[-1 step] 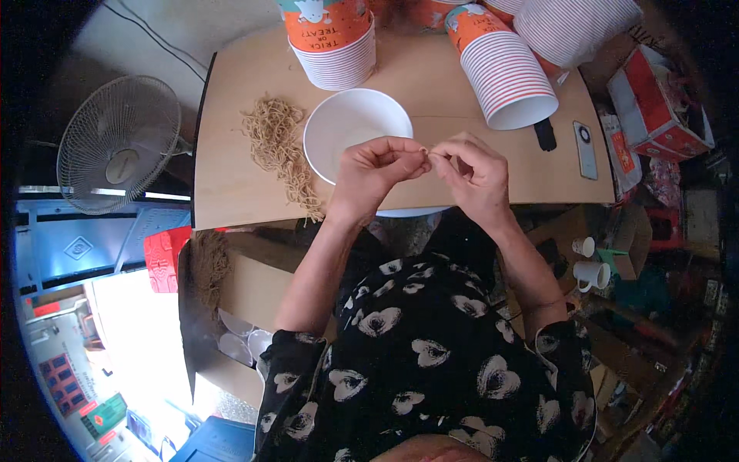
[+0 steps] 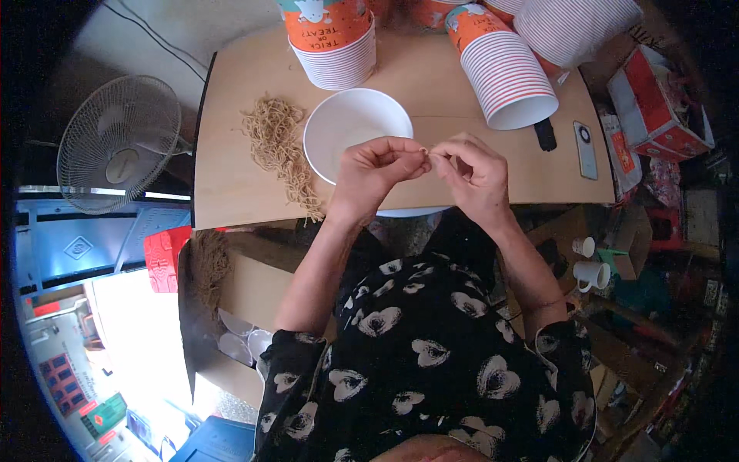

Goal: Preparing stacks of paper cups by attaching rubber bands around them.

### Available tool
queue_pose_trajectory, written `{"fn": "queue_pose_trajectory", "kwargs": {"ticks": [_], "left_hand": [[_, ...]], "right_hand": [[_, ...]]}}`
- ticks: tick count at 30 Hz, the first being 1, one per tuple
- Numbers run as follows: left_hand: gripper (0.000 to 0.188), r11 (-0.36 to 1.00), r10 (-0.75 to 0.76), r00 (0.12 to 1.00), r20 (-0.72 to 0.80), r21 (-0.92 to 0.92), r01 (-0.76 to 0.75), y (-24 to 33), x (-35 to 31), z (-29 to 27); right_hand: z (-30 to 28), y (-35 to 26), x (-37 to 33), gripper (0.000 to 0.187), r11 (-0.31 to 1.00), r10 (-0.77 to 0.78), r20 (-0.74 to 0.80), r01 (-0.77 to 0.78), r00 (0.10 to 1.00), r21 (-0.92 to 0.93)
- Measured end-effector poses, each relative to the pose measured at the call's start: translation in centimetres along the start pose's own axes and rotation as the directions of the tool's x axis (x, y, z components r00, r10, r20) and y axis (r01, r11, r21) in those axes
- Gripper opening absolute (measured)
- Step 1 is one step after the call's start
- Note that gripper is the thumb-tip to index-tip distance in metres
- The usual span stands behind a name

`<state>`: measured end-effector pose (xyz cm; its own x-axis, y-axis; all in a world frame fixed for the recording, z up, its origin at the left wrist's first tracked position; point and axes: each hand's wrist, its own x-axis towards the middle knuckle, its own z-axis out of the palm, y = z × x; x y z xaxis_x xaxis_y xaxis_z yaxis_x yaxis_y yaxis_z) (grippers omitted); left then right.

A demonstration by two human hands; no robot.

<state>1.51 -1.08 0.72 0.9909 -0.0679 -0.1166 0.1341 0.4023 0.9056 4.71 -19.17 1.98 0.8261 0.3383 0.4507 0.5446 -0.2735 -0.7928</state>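
Note:
My left hand (image 2: 377,173) and my right hand (image 2: 473,173) meet fingertip to fingertip above the table's near edge. Each is closed in a pinch. A tiny pale bit shows between the fingertips, too small to name. Just behind my left hand stands a white paper bucket (image 2: 339,123), its open mouth facing up and its lower rim partly covered by that hand. Left of the bucket lies a loose tangle of tan cords (image 2: 277,142), trailing down to the table's front edge near my left wrist.
Nested paper buckets with orange prints (image 2: 331,54) stand at the back, and another stack (image 2: 508,77) lies tilted on the right. A phone (image 2: 585,150) and a black strip (image 2: 545,135) rest at the right. A fan (image 2: 119,146) stands left of the brown table (image 2: 223,177). White cups (image 2: 591,275) sit lower right.

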Motion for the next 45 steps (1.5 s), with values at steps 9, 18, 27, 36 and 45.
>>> {"fn": "queue_pose_trajectory", "kwargs": {"ticks": [9,18,27,36,45], "left_hand": [[0.013,0.994,0.031,0.999,-0.045,0.104,-0.026,-0.3,-0.1,0.8],[0.013,0.927,0.216,0.971,-0.103,0.333,-0.171,-1.0,-0.7,2.0],[0.013,0.968,0.109,0.993,-0.053,0.234,-0.094,-0.9,-0.4,1.2],[0.017,0.996,-0.079,0.996,0.047,-0.038,0.08,-0.2,-0.4,0.3],[0.017,0.992,-0.088,0.993,0.075,-0.088,0.095,-0.1,-0.3,-0.2]], "right_hand": [[0.0,0.5,-0.2,0.006,0.979,0.105,0.052,-0.112,0.993,0.168],[-0.9,1.6,0.2,0.012,0.708,0.493,0.265,-0.559,0.829,0.432],[-0.9,0.3,0.0,0.019,0.666,0.52,0.244,-0.568,0.818,0.485],[-1.7,0.1,0.1,0.021,0.776,0.403,0.169,-0.434,0.899,0.458],[-1.0,0.5,0.4,0.02,0.689,0.444,0.329,-0.553,0.833,0.469]]}}
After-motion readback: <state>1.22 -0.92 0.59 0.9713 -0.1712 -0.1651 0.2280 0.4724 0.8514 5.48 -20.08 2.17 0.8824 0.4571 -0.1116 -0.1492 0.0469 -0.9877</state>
